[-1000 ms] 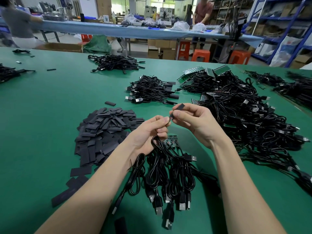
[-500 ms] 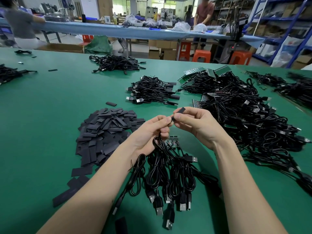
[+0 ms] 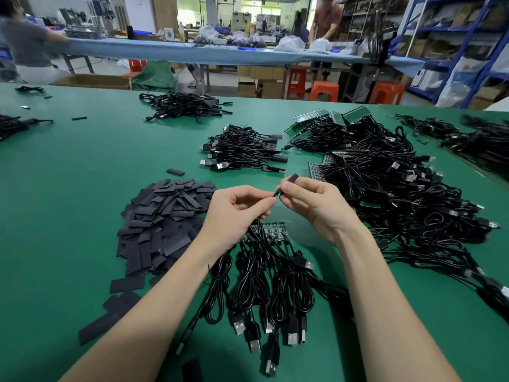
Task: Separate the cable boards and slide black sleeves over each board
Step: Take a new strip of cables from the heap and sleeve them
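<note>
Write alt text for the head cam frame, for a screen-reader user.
Over a green table, a person's right hand pinches a black sleeve while the left hand pinches a cable end up to it. A strip of joined boards with looped USB cables lies below the hands, a pile of loose sleeves to the left.

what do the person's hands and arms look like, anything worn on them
Both arms are bare up to the frame edge: no sleeves, gloves, watch or rings show. The left hand and right hand have short, unpainted nails.
</note>
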Demonstrator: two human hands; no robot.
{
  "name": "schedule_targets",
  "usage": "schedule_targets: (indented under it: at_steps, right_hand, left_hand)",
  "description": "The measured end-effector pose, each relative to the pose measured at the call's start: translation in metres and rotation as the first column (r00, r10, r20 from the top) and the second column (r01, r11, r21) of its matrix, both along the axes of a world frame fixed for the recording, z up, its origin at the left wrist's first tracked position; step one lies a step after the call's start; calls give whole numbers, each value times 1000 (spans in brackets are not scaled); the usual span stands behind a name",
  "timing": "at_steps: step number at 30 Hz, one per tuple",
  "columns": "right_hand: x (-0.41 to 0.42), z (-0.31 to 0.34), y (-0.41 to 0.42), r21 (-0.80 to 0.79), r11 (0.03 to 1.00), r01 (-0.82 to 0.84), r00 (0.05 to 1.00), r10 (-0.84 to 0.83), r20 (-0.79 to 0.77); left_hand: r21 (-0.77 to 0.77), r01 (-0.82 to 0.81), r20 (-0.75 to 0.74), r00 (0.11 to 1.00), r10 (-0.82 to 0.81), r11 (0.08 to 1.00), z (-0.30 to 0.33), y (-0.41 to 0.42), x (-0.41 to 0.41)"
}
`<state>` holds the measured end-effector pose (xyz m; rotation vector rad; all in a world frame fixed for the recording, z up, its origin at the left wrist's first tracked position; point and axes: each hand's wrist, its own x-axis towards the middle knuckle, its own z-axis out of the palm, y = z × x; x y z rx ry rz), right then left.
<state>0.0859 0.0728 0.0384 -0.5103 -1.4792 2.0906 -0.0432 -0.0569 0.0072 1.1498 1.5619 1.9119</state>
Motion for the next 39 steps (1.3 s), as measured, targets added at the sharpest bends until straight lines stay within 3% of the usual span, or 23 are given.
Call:
schedule_targets:
  at_steps: [9, 26, 39]
  right_hand:
    - [1, 0, 0, 34, 999, -35, 999, 34, 36]
    - [-1, -3, -2, 15, 986, -165, 986, 164, 31]
    - [-15, -6, -13, 256, 962, 100, 986, -61, -155]
  left_hand:
    - [24, -22, -62, 998, 23, 999, -3, 1, 2]
    - [87, 36, 81, 996, -44, 996, 1, -1, 1]
    - [115, 34, 179, 982, -54, 993, 0, 1, -2]
